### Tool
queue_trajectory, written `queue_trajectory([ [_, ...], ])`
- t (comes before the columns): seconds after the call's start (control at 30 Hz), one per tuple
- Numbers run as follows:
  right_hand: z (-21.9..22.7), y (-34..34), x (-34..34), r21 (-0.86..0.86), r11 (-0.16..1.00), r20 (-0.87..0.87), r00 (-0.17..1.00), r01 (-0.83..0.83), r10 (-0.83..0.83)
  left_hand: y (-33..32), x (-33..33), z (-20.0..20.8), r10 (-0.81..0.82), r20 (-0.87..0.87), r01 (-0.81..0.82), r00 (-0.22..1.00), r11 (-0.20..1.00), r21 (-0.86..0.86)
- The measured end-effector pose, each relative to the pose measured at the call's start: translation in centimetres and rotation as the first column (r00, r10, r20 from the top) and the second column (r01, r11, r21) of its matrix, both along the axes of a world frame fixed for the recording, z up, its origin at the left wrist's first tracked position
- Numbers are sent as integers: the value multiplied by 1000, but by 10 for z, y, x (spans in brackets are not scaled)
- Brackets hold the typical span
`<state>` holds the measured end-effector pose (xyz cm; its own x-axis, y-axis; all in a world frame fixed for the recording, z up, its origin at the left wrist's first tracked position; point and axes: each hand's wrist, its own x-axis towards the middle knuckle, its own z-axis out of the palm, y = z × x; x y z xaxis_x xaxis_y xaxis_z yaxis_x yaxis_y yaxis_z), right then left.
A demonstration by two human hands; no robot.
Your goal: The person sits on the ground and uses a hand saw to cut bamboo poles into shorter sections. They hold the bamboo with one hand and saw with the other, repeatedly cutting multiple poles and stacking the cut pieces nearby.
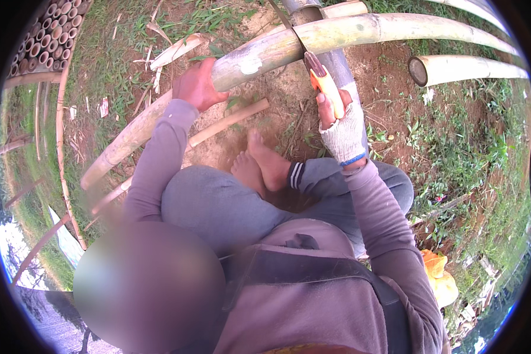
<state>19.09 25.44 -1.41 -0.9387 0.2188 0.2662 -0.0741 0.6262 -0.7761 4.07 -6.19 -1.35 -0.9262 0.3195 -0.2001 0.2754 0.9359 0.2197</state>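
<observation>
From my end, I see the long bamboo pole (395, 26) laid across a grey pole (340, 68), apparently for support. The orange-handled saw (327, 87) meets it near that crossing, gripped by the right hand (343, 127); the left hand (198, 86) clasps the bamboo, likely steadying it.

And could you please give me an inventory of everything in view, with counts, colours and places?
long bamboo pole: one, yellowish-green, across the upper middle
saw: one, orange handle, at the pole
round post: one, grey, beneath the pole
other bamboo poles: at least two, pale, upper right
bamboo strip: one, tan, on the ground
stacked bamboo pieces: many, tan, upper left
bundle: one, orange, lower right
bare feet: two, centre
left hand: one, bare, on the pole
right hand: one, whitish glove, holding the saw
</observation>
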Motion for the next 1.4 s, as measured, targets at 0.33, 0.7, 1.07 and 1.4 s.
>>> queue_trajectory([
  [0.33, 91, 34, 133, 90, 993, 294, 955, -76, 47, -1, 24, -23, -23, -196, 20, 980, 1000, -14],
  [0.7, 75, 36, 136, 98, 993, -1, 997, -71, 72, -6, 1, 5, 36, 19, -35, 999, 999, -32],
  [1.07, 46, 26, 134, 30, 998, 22, 998, -52, 52, -14, -6, -2, 4, 64, -4, 998, 1000, 5],
  [1.4, 55, 20, 119, 124, 991, -39, 998, -50, 55, -19, 3, -7, 6, 25, -7, 1000, 998, 56],
])
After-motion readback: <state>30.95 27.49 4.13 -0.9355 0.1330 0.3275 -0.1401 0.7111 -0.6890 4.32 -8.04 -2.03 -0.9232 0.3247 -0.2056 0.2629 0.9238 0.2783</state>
